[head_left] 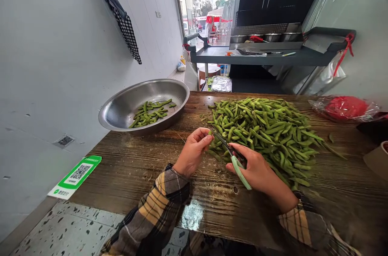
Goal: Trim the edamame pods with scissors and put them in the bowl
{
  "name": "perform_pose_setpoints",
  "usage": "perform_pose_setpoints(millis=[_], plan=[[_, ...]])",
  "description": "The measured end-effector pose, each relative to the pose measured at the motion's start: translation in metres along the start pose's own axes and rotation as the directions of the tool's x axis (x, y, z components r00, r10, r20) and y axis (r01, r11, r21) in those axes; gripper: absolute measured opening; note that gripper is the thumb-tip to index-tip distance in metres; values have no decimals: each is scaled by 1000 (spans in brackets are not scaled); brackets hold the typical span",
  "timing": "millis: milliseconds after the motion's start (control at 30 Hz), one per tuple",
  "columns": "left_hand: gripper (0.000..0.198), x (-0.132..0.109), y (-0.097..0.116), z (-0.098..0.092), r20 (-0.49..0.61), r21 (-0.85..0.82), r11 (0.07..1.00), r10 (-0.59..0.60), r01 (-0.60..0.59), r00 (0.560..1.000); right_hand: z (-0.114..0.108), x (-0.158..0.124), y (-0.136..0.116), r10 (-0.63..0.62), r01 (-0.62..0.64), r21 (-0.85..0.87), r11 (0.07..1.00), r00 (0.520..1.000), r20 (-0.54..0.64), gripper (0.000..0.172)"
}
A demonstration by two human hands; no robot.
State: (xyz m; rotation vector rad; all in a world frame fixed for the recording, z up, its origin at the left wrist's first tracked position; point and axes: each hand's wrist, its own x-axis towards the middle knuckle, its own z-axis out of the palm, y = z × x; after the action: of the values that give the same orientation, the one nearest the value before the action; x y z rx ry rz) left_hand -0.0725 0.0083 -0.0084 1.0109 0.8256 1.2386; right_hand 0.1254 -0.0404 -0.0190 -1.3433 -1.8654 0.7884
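Note:
My left hand (194, 151) pinches a green edamame pod (210, 132), mostly hidden by the fingers. In my right hand (257, 167) is a pair of scissors (239, 173) with light green handles. Their dark blades point up and left, with the tips at the pod between my left fingers. A large heap of edamame pods (266, 126) lies on the wooden table just beyond my right hand. To the left, a wide steel basin (121, 106) holds a smaller batch of pods (148, 114).
Small trimmings lie scattered over the wooden table (145, 195). A green QR-code card (79, 173) is at the left edge. Red material in a clear plastic bag (347, 107) sits at the right. Behind the table stands a grey cart (263, 60) with metal containers.

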Motion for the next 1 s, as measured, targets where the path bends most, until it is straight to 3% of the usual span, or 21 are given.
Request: perform_pose_setpoints(millis=[200, 367, 533, 800, 1000], plan=[[23, -6, 0, 6, 92, 123, 992, -20, 8, 996, 5, 0, 3, -39, 40, -45, 998, 999, 10, 56], [24, -9, -4, 9, 116, 121, 992, -59, 45, 991, 7, 0, 3, -59, 61, -52, 997, 998, 27, 62], [28, -7, -3, 9, 113, 149, 988, -48, 31, 992, 5, 1, 3, -62, 63, -75, 995, 998, 28, 52], [28, -4, -1, 3, 110, 171, 985, -47, 28, 993, 3, 2, 3, -48, 47, 35, 998, 999, 2, 48], [26, -1, 2, 1, 55, 88, 994, -68, 63, 996, 1, 4, 5, 32, -42, 158, 987, 997, 65, 47]])
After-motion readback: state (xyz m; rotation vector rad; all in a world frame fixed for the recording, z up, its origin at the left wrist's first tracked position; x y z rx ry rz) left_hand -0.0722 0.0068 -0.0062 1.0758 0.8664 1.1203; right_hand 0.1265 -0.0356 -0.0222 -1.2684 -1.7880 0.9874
